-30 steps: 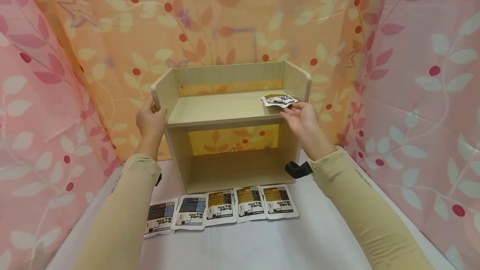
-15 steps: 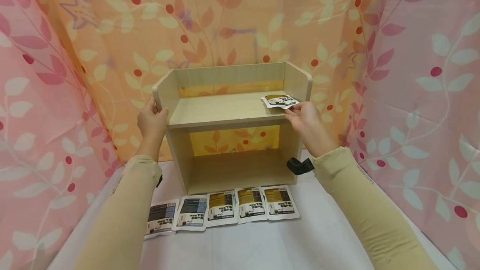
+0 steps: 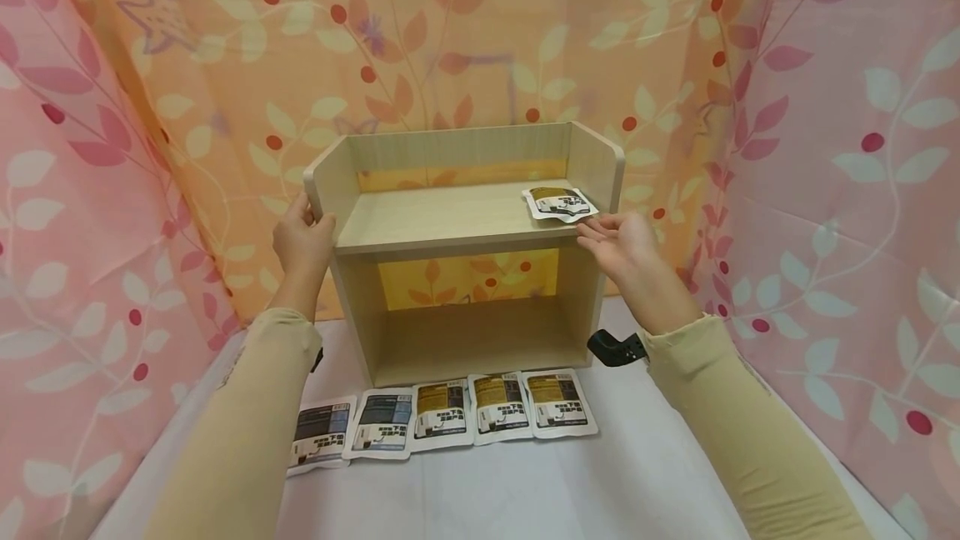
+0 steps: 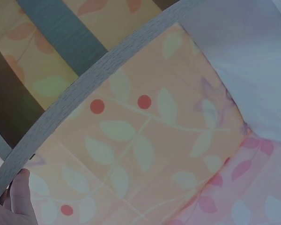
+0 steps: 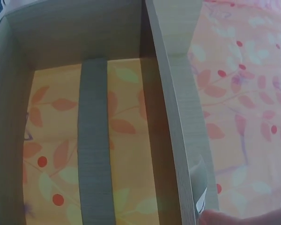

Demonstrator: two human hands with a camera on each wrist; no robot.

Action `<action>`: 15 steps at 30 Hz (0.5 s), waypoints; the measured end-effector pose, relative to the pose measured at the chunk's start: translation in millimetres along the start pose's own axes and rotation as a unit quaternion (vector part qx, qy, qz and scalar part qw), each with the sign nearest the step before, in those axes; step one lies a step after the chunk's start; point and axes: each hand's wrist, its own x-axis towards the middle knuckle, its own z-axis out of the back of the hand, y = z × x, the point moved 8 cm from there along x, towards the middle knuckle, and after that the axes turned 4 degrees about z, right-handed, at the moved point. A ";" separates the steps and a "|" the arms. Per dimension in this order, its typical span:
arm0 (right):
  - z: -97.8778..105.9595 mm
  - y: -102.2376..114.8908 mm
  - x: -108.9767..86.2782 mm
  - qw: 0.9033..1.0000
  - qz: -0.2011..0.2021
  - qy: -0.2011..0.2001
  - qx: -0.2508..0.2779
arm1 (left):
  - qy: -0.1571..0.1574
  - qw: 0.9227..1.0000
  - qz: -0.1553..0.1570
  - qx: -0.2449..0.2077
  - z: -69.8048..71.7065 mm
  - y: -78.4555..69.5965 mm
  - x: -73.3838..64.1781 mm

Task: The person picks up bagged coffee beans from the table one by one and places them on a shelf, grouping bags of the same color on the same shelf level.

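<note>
A small pale wooden shelf unit (image 3: pixel 420 219) stands in the middle of the head view. My left hand (image 3: pixel 302 236) grips the front edge of its left side panel; in the left wrist view, the fingers (image 4: pixel 21 194) show at that panel's edge. On the right end of the upper board lies a white, brown-labelled packet (image 3: pixel 558 203). My right hand (image 3: pixel 618 247) is just in front of the packet's near right corner, palm up and fingers loosely extended, holding nothing. In the right wrist view a fingertip (image 5: pixel 215 218) shows close to the packet (image 5: pixel 200 192); whether they touch is unclear.
Several packets lie in a row on the white table (image 3: pixel 480 490) before the shelf: brown-labelled ones (image 3: pixel 500 408) to the right, dark blue-labelled ones (image 3: pixel 380 423) to the left. Leaf-patterned cloth (image 3: pixel 450 40) hangs behind and at both sides.
My right hand has let go of the packet and drawn back slightly right and toward me. The packet now lies flatter on the upper board. The left hand stays put.
</note>
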 end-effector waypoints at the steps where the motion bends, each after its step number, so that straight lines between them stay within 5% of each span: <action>1: 1.8 0.1 -2.1 1.000 -0.003 0.003 0.006 | 0.001 1.000 0.002 0.001 0.0 0.3 0.1; 15: 38.0 -5.4 -24.4 0.999 -0.020 0.037 0.021 | 0.007 1.000 0.007 -0.005 -0.7 -0.3 2.1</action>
